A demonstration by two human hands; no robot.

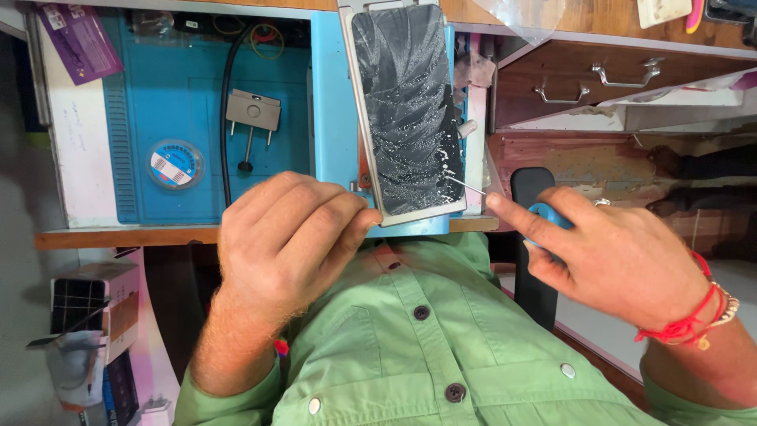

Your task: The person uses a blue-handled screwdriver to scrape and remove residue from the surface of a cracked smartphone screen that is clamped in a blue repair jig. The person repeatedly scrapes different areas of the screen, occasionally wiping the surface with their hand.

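Two hands (288, 237) (615, 252) work one cracked phone (406, 110).

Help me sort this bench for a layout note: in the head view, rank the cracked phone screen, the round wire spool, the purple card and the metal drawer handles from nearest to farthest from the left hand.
From the left hand:
1. Phone screen, just right of it, its lower corner at the fingertips.
2. Spool, up-left on the blue mat.
3. Purple card, top left corner.
4. Drawer handles, far upper right.

blue work mat (197, 95); round wire spool (174, 164); black cable (225, 118); wooden drawers with metal handles (623, 75)
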